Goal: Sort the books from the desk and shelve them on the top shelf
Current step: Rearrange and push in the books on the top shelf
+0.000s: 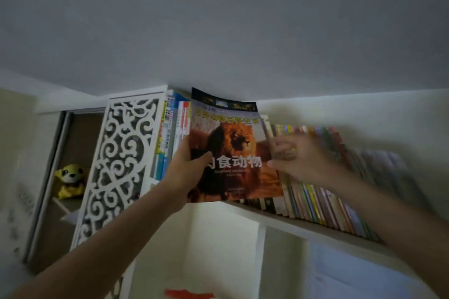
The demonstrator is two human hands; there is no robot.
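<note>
**Lion book going up onto the top shelf**

Grey ceiling and pale walls fill the upper part of the head view, with the white top shelf (274, 219) running across below them. On it stands a long row of thin, colourful book spines (315, 204) to the right and a smaller group of taller blue-and-white books (170, 133) to the left, next to a white scroll-cut lattice panel (119, 162).

Between the two groups, the left hand (187, 172) grips the lower left edge of a large orange paperback with a lion on its cover (230, 150), cover facing the camera, its top near the ceiling. The right hand (298, 160) is blurred; its fingers seem to press the neighbouring spines aside, but whether they curl round anything cannot be told.

Judging by the filled shelf, most books are up; this one is not yet slid in. A yellow plush toy (69, 179) sits in a recess at far left.
</note>
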